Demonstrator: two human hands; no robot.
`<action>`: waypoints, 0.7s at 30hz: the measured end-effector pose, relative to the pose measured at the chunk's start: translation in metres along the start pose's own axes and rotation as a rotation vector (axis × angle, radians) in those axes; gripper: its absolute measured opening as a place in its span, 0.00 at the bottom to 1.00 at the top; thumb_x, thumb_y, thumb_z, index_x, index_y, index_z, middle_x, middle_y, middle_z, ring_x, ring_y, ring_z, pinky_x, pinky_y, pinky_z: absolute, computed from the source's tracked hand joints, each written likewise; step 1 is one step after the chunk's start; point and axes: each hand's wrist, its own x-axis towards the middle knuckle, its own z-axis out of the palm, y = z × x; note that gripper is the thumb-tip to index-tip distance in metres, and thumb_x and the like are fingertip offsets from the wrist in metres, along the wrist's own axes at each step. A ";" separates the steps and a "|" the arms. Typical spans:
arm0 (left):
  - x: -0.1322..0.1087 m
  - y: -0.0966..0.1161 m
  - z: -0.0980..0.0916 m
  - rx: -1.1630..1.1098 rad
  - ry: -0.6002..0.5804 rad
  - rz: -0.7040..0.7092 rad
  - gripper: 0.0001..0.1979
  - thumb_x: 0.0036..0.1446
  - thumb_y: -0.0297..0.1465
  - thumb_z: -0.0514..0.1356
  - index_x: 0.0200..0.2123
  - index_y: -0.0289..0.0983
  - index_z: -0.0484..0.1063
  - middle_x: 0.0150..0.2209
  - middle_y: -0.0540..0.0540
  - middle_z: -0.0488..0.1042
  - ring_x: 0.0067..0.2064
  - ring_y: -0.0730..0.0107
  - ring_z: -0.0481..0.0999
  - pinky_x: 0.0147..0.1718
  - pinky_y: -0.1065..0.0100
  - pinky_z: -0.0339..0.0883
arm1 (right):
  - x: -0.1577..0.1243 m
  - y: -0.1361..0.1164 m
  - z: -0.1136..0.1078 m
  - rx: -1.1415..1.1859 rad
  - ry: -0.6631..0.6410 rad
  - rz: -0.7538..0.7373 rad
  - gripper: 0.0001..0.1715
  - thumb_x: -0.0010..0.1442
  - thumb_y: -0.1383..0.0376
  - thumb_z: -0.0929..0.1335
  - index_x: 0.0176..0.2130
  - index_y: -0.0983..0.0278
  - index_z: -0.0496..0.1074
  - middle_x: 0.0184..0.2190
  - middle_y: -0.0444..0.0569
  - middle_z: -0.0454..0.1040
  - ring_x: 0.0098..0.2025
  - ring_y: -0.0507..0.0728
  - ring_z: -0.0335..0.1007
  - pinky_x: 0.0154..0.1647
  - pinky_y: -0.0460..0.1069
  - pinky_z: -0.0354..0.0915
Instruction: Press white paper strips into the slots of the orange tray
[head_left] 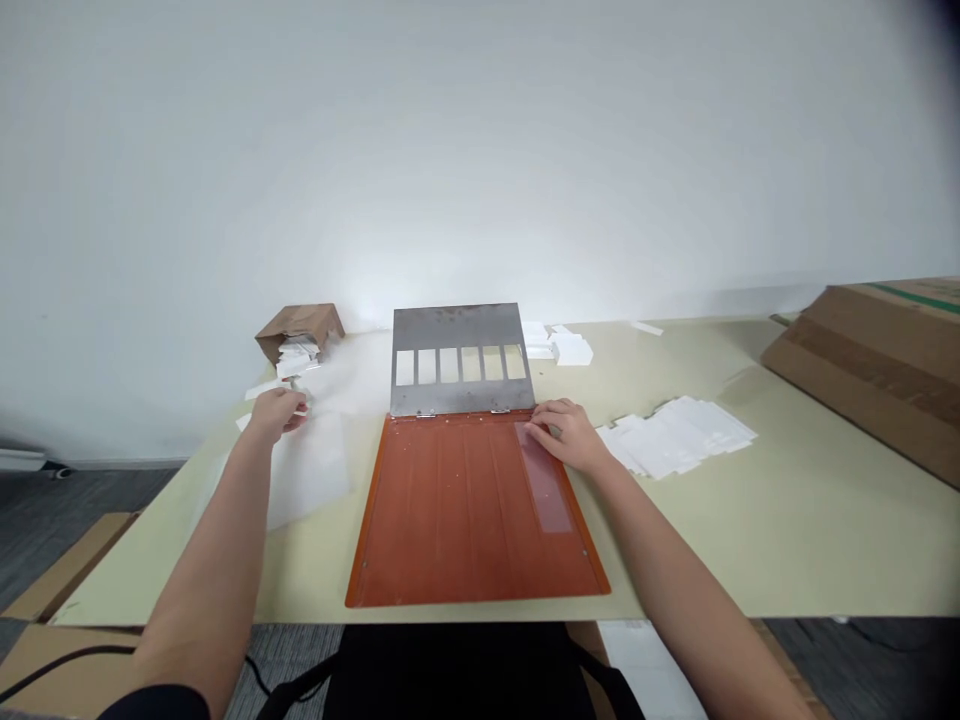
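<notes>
My left hand [277,412] is closed in a pinch at the left of the table, above translucent sheets [311,465]. Whatever its fingertips hold is too small to make out. My right hand [566,432] rests at the upper right of a reddish-brown board [442,510], thumb and fingers slightly apart. Its fingertips touch the top end of a clear plastic strip [550,500] lying along the board's right side. Hinged to the board's back edge, a grey metal plate [457,328] with a row of rectangular windows stands raised.
Behind my left hand, a small cardboard box [311,322] spills white slips [298,357]. White cards [571,349] lie behind the plate. A spread of white pieces [679,437] is right of my right hand. A large cardboard box [877,370] sits at the far right.
</notes>
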 end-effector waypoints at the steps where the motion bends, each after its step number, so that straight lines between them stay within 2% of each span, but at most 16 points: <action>1: 0.006 0.000 0.001 0.049 -0.022 -0.091 0.19 0.65 0.37 0.60 0.55 0.35 0.69 0.54 0.41 0.72 0.50 0.60 0.75 0.48 0.53 0.74 | 0.000 -0.001 0.000 -0.005 -0.005 -0.005 0.16 0.65 0.54 0.65 0.32 0.58 0.78 0.37 0.51 0.79 0.42 0.61 0.72 0.48 0.58 0.63; 2: 0.012 0.001 0.002 0.096 -0.023 -0.146 0.19 0.65 0.37 0.60 0.55 0.35 0.69 0.54 0.41 0.72 0.50 0.60 0.75 0.47 0.54 0.74 | -0.001 -0.002 0.001 -0.011 -0.010 -0.008 0.16 0.65 0.54 0.65 0.32 0.58 0.78 0.37 0.51 0.79 0.42 0.61 0.72 0.48 0.58 0.63; 5: 0.025 0.013 0.005 0.189 0.037 -0.177 0.19 0.65 0.38 0.60 0.56 0.36 0.68 0.55 0.40 0.71 0.52 0.58 0.75 0.49 0.52 0.72 | -0.002 -0.005 0.000 -0.028 -0.019 -0.012 0.17 0.66 0.55 0.65 0.33 0.58 0.78 0.39 0.51 0.79 0.42 0.60 0.71 0.49 0.58 0.62; 9: 0.020 0.029 0.012 0.340 0.179 -0.107 0.22 0.71 0.36 0.47 0.63 0.34 0.62 0.66 0.32 0.59 0.65 0.41 0.59 0.59 0.36 0.53 | -0.004 -0.009 -0.001 -0.048 -0.037 -0.009 0.19 0.67 0.56 0.64 0.31 0.57 0.79 0.40 0.50 0.78 0.44 0.61 0.70 0.48 0.59 0.59; 11: 0.011 0.032 0.020 0.393 0.121 -0.045 0.21 0.71 0.36 0.46 0.59 0.33 0.68 0.63 0.32 0.63 0.65 0.39 0.60 0.60 0.37 0.51 | -0.004 -0.010 -0.002 -0.050 -0.045 -0.005 0.20 0.67 0.56 0.63 0.29 0.57 0.79 0.40 0.50 0.78 0.45 0.61 0.69 0.49 0.59 0.58; 13: 0.001 0.032 0.029 0.424 -0.023 0.029 0.18 0.69 0.37 0.50 0.51 0.33 0.74 0.55 0.36 0.73 0.60 0.45 0.68 0.59 0.42 0.56 | -0.005 -0.011 -0.002 -0.049 -0.050 0.001 0.21 0.67 0.57 0.63 0.28 0.57 0.79 0.40 0.50 0.78 0.45 0.61 0.68 0.49 0.59 0.57; 15: -0.009 0.030 0.039 0.442 -0.163 0.096 0.16 0.67 0.39 0.56 0.48 0.34 0.75 0.51 0.40 0.75 0.56 0.53 0.73 0.58 0.46 0.61 | -0.004 -0.011 -0.001 -0.046 -0.050 0.010 0.22 0.67 0.57 0.63 0.27 0.58 0.78 0.40 0.50 0.78 0.46 0.61 0.68 0.49 0.59 0.57; 17: -0.016 0.029 0.048 0.448 -0.250 0.143 0.18 0.67 0.41 0.57 0.52 0.36 0.72 0.54 0.41 0.74 0.57 0.55 0.72 0.59 0.45 0.60 | -0.004 -0.011 0.000 -0.045 -0.048 0.016 0.22 0.67 0.56 0.63 0.28 0.58 0.79 0.40 0.50 0.78 0.46 0.61 0.68 0.49 0.59 0.57; 19: -0.020 0.029 0.053 0.443 -0.282 0.155 0.21 0.69 0.42 0.51 0.60 0.40 0.67 0.61 0.39 0.69 0.62 0.51 0.67 0.62 0.39 0.53 | -0.004 -0.011 0.000 -0.049 -0.046 0.019 0.22 0.67 0.55 0.63 0.29 0.58 0.79 0.39 0.50 0.78 0.45 0.61 0.69 0.50 0.59 0.58; 21: -0.024 0.031 0.054 0.435 -0.266 0.135 0.27 0.70 0.42 0.44 0.68 0.43 0.55 0.68 0.36 0.59 0.68 0.46 0.57 0.63 0.33 0.44 | -0.005 -0.011 0.000 -0.058 -0.043 0.022 0.22 0.67 0.55 0.63 0.29 0.58 0.79 0.39 0.50 0.79 0.45 0.61 0.69 0.50 0.59 0.58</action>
